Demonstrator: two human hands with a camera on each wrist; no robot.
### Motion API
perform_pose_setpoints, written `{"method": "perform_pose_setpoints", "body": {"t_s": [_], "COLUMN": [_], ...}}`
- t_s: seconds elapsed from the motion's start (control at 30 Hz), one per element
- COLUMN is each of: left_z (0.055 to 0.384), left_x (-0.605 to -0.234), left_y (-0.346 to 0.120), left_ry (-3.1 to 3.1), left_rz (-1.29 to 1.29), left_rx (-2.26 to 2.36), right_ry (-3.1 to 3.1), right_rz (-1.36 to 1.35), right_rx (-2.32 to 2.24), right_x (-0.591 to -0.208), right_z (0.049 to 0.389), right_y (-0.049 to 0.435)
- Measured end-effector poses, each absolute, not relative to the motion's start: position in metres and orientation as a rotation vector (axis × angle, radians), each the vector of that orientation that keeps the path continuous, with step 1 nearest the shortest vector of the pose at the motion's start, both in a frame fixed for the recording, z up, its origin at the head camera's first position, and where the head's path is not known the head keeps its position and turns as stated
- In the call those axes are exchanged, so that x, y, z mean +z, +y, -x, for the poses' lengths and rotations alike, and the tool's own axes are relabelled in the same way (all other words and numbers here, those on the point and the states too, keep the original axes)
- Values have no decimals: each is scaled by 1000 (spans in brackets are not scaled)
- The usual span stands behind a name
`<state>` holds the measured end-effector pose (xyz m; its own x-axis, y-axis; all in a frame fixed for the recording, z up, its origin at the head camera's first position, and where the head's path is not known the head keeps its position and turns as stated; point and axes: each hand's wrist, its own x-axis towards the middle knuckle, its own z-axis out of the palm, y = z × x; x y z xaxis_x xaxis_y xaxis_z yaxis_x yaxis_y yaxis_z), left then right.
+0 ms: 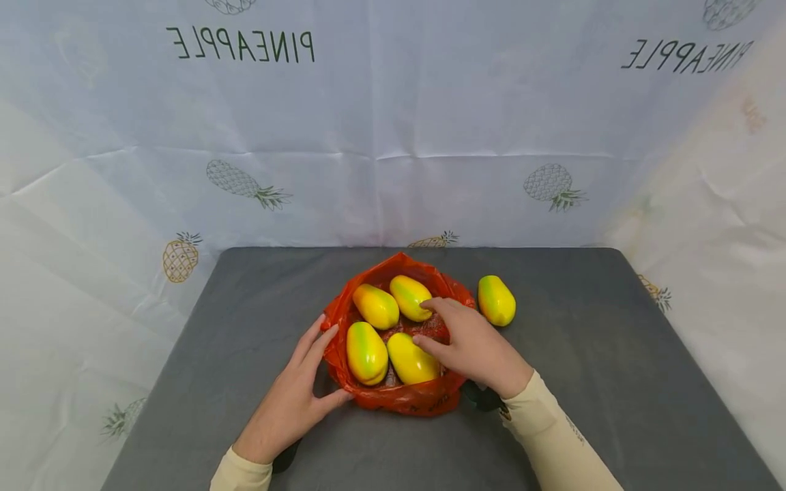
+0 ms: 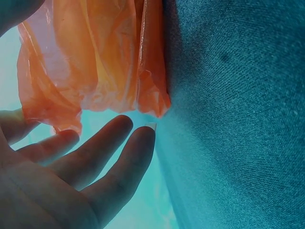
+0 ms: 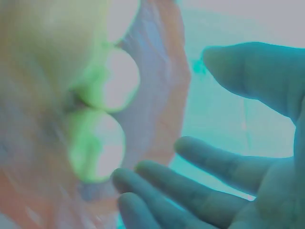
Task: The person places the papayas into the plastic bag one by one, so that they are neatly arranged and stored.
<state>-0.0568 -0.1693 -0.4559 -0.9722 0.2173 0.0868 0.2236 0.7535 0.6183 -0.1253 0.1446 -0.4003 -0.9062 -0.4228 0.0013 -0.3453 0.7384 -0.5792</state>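
An open red plastic bag [image 1: 408,401] sits mid-table with several yellow-green fruits, mango-like or papaya-like, inside. One fruit [image 1: 366,353] lies at the bag's left front, another [image 1: 410,360] at its right front. My left hand [image 1: 291,399] spreads around the bag's left side, fingertips and thumb at its rim. In the left wrist view those fingers are extended beside the orange-looking plastic [image 2: 109,62]. My right hand [image 1: 479,344] reaches over the right rim with fingers and thumb apart, holding nothing. The right wrist view shows it beside blurred fruit [image 3: 97,143].
A single similar fruit [image 1: 496,301] lies outside the bag, to its right and behind my right hand. The grey table [image 1: 245,307] ends at a white cloth backdrop [image 1: 374,198] printed with pineapples, which also hangs along both sides.
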Motion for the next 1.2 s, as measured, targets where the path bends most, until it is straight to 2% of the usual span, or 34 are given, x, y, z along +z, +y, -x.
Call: {"method": "perform_pose_setpoints", "body": {"t_s": [0.23, 0.5, 1.2], "left_z": [59, 56, 57], "left_x": [-456, -457, -455], "left_y": [-166, -166, -164], "left_ry": [-2925, -2958, -2989], "left_rz": [382, 346, 314], "left_rx": [-1032, -1033, -1008], "right_ry": [2913, 2981, 2970], "right_rz": [503, 251, 53], "right_rx": [-1059, -1096, -931], "right_x": [-388, -405, -446], "right_z": [144, 160, 188], "right_y": [179, 214, 242]}}
